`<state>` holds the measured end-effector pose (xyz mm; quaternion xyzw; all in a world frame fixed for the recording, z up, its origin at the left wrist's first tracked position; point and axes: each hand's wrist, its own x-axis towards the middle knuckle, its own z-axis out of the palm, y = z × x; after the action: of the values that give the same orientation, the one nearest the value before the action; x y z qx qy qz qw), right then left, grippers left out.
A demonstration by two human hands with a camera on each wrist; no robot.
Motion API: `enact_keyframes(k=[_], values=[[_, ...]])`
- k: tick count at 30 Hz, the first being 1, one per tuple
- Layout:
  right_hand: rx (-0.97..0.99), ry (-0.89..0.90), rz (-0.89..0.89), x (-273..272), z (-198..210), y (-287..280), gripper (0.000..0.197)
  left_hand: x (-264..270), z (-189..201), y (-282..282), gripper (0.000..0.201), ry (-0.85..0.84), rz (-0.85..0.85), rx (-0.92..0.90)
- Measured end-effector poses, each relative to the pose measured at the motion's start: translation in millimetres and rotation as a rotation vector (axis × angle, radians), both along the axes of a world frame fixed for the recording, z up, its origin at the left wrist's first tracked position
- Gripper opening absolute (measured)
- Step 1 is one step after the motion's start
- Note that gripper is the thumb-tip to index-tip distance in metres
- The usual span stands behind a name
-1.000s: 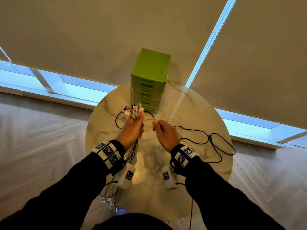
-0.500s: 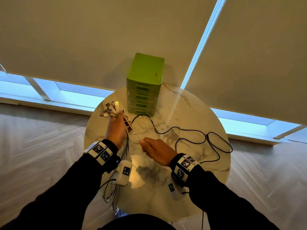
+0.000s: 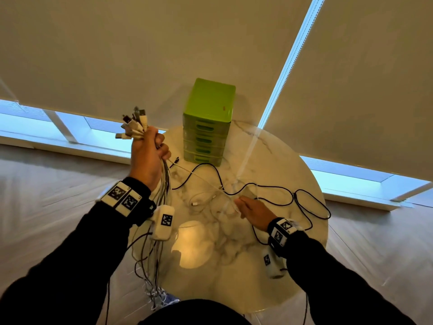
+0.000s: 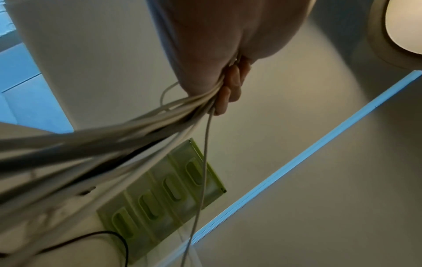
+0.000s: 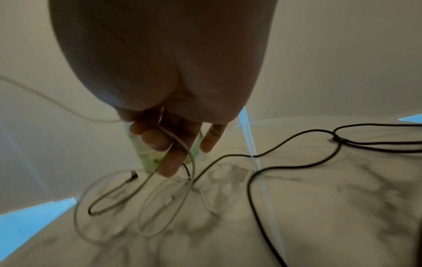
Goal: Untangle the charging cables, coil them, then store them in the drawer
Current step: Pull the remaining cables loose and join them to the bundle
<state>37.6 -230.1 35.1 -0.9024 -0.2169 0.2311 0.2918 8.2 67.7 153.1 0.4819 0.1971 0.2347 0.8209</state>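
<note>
My left hand [image 3: 152,151] is raised over the table's left edge and grips a bundle of white charging cables [image 3: 161,193]. Their plugs [image 3: 134,126] fan out above the fist, and the rest hangs past the edge. In the left wrist view the fingers [image 4: 230,86] curl round the bundle [image 4: 137,130]. One thin white cable [image 3: 199,177] runs from that fist to my right hand [image 3: 241,204], which pinches it low over the table. The right wrist view shows this cable [image 5: 180,144] crossing the fingers [image 5: 157,139]. A black cable [image 3: 269,187] lies looped on the marble. The green drawer unit [image 3: 208,127] stands at the back, all drawers closed.
The round marble table [image 3: 300,266] holds loose white cable loops [image 3: 203,200] at its middle. Black loops [image 3: 311,202] reach its right edge. Window blinds hang close behind the drawer unit. Wooden floor surrounds the table.
My left hand has risen and moved left with the bundle. My right hand has slid right and nearer along the thin white cable, drawing it out between the hands.
</note>
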Motion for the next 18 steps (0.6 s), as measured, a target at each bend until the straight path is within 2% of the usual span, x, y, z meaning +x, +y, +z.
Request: enact_keyframes(k=[8,11,14,15,18], values=[[0.33,-0.147,-0.065,32.7,72.4,43.8,0.035,-6.0,-13.3,-29.9,0.033,0.075,-0.25,0.219],[0.392,-0.194,0.044,39.7,107.2,58.7,0.03,-6.3,-12.7,-45.2,0.034,0.165,-0.389,0.21],[0.398,-0.169,0.169,39.4,136.0,69.7,0.028,-5.6,-5.4,-56.3,0.044,0.251,-0.485,0.117],[0.391,-0.162,0.219,37.9,142.9,72.3,0.029,-5.7,-3.3,-59.2,0.045,0.248,-0.519,0.09],[0.375,-0.051,0.331,33.9,148.3,72.7,0.031,-6.5,-0.9,-62.4,0.03,0.169,-0.548,0.047]])
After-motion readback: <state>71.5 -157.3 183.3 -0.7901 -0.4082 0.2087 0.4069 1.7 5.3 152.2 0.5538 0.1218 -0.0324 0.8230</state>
